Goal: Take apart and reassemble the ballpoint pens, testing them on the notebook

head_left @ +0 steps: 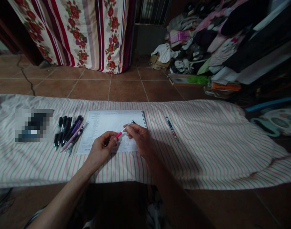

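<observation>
Two-handed hold: left hand (101, 151) and right hand (138, 138) both grip a pink pen (121, 132) over a spiral notebook (112, 122), seemingly clenched in the dim light; spare pens (67, 132) lie left within easy reach on striped cloth (207, 159).

Pens (67, 132) lie left of the spiral notebook (107, 122).

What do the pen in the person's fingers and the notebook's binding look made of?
The pen looks like plastic: its pink and white barrel is smooth with a slight shine. The notebook's binding looks like metal wire, going by its thin, regular coils, though its finish is too small to tell.
</observation>
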